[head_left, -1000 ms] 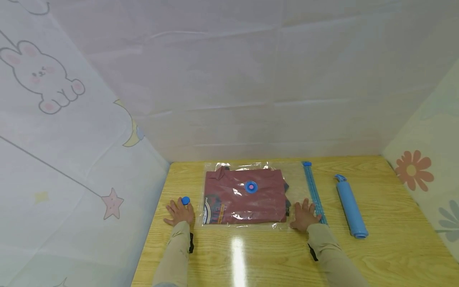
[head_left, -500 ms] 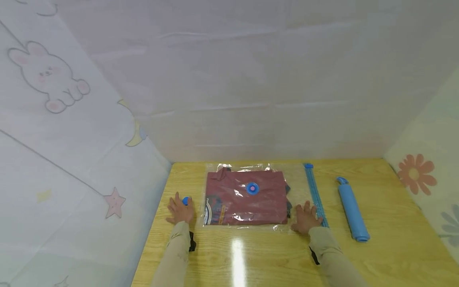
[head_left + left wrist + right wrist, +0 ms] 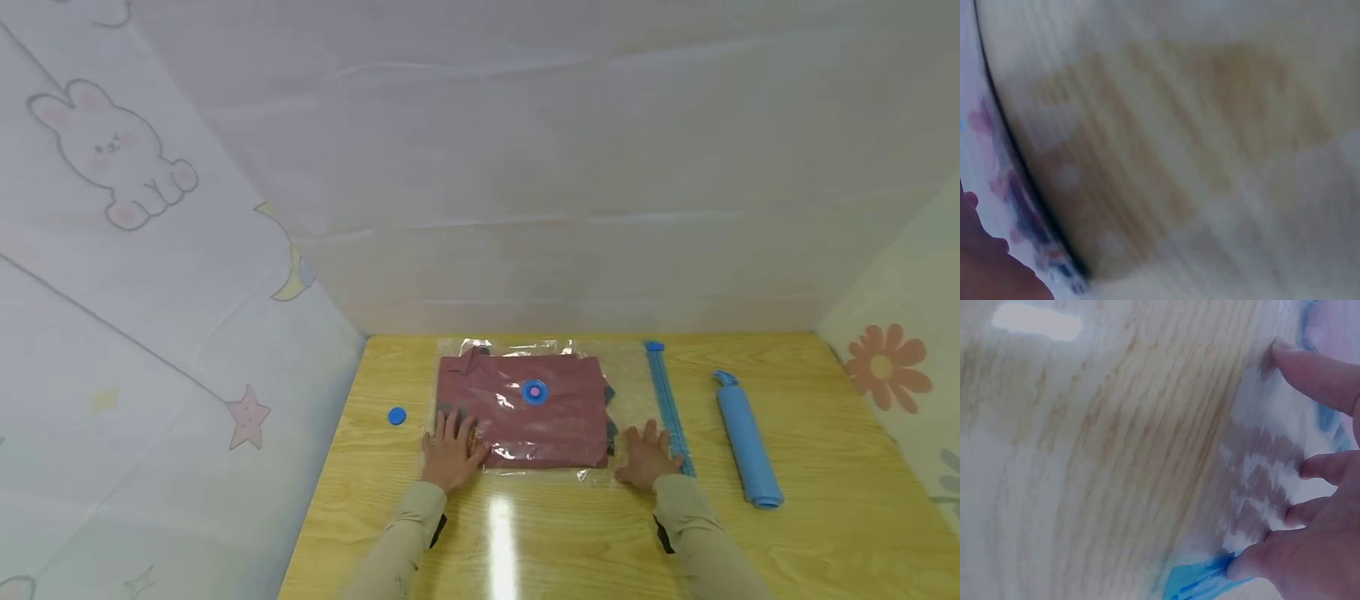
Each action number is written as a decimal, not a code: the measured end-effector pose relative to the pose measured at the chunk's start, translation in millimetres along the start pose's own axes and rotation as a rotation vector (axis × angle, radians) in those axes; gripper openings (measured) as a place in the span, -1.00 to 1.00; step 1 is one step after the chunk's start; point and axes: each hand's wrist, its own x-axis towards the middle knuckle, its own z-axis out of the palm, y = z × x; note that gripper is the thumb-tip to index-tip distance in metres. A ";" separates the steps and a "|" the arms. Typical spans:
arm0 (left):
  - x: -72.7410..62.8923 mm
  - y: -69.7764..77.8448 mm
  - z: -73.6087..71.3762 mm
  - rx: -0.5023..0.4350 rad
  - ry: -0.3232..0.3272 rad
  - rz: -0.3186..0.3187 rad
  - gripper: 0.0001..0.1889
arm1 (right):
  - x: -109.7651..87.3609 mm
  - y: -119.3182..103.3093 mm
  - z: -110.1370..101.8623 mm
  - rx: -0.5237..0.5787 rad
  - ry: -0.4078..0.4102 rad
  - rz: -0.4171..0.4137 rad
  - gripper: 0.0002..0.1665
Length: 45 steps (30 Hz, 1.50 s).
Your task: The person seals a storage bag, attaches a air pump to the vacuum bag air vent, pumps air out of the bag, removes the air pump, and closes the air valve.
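A clear vacuum storage bag [image 3: 632, 385] lies flat on the table with a folded maroon shirt [image 3: 562, 429] inside. Its blue round valve [image 3: 535, 392] has a pink centre, and a blue zip strip [image 3: 666, 396] runs along the right end. My left hand [image 3: 452, 457] is over the bag's near left corner, fingers spread; only part of it shows in the left wrist view. At the near right part of the bag, my right hand [image 3: 645, 460] rests with spread fingers. In the right wrist view, its little-finger side meets the blue strip [image 3: 1197, 578].
A small blue round cap [image 3: 397, 416] lies on the wooden table [image 3: 570, 533], left of the bag. To the right of the bag lies a blue hand pump [image 3: 750, 450]. Patterned sheets [image 3: 480, 183] hang behind and at both sides.
My left hand has moved right, from beside the blue cap onto the bag's near left corner, leaving the cap uncovered. My right hand stays at the bag. The head view has shifted slightly.
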 end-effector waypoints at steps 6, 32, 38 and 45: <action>-0.1 19.7 19.8 -0.011 -0.054 -0.007 -0.25 | -4.3 25.5 -0.6 -0.015 0.003 0.004 0.07; 3.2 13.7 39.9 -0.008 -0.020 -0.052 -0.19 | 12.1 57.7 9.5 -0.068 0.109 -0.135 0.01; 9.4 16.7 46.5 0.008 -0.004 -0.046 -0.19 | -1.1 57.0 -26.4 -0.023 0.168 -0.113 -0.38; 9.6 24.9 49.2 0.021 -0.029 -0.058 -0.20 | -26.7 81.8 -59.1 0.010 0.536 0.085 -0.51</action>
